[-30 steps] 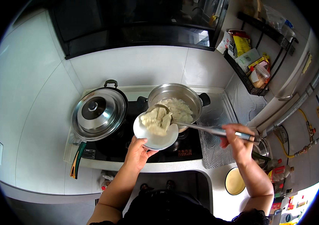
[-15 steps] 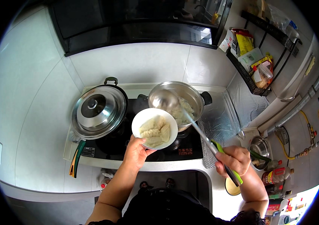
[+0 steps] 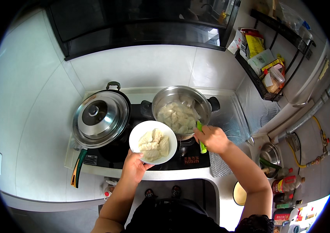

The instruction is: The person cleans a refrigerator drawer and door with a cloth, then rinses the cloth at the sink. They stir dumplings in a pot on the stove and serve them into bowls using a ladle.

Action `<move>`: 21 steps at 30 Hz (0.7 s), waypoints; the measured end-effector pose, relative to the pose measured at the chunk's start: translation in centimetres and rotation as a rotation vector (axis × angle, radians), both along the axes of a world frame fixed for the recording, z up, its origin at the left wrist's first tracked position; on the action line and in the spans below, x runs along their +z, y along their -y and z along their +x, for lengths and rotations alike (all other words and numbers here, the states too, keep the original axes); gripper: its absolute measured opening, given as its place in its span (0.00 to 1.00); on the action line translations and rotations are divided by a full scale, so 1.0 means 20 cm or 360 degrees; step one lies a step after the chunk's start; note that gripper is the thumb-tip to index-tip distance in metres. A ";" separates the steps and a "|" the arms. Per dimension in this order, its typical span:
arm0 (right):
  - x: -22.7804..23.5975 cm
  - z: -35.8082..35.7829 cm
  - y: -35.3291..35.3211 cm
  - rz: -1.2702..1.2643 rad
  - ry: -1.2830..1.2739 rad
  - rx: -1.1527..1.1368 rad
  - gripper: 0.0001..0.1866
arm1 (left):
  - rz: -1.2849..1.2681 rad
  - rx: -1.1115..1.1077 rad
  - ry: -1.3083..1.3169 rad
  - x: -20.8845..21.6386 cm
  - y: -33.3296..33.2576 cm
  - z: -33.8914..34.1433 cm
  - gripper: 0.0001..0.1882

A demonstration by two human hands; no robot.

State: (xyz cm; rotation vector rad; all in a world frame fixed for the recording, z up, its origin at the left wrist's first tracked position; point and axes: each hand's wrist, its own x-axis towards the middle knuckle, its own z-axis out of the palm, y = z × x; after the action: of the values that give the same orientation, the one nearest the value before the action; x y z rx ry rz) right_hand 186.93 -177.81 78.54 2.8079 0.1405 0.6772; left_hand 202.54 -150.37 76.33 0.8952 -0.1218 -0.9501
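My left hand (image 3: 134, 167) holds a white bowl (image 3: 134, 135) from below, its thumb over the near rim. Several pale cooked dumplings (image 3: 154, 146) lie inside the bowl. Just behind and right of it stands a steel pot (image 3: 203, 102) with black side handles, where many dumplings (image 3: 176, 116) sit in liquid. My right hand (image 3: 213, 139) is closed round the green-and-black handle of a ladle (image 3: 202, 145), above the pot's near right rim. The ladle's shaft leads down into the pot, and its metal head is hard to make out among the dumplings.
A lidded wok (image 3: 106, 130) occupies the left of the black cooktop (image 3: 110, 157), its long handle (image 3: 79, 171) jutting toward me. A wall rack (image 3: 252, 75) with packets hangs at the right. Beyond the counter's right part are a steel bowl (image 3: 277, 150) and several bottles (image 3: 289, 184).
My right hand has moved left and forward, lowering the ladle's head from above the pot into it. The bowl has shifted slightly left and nearer, away from the pot.
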 end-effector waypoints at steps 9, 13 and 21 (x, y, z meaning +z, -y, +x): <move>-0.09 0.25 -0.05 0.1234 0.0893 -0.0333 0.10 | -0.0114 0.0018 -0.0040 -0.01 -0.07 0.01 0.34; -0.04 0.29 -0.07 0.2218 0.0803 -0.0917 0.12 | -0.0103 0.0029 -0.0051 -0.01 -0.10 0.03 0.34; 0.05 0.23 -0.11 0.2707 0.0998 -0.0903 0.14 | -0.0099 0.0015 -0.0058 -0.01 -0.11 0.03 0.34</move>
State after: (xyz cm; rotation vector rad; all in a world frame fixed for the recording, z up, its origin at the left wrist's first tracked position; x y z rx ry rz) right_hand 191.45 -175.65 79.57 3.1379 -2.1349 2.0838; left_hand 203.19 -148.13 76.15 0.8204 -0.1155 -0.9484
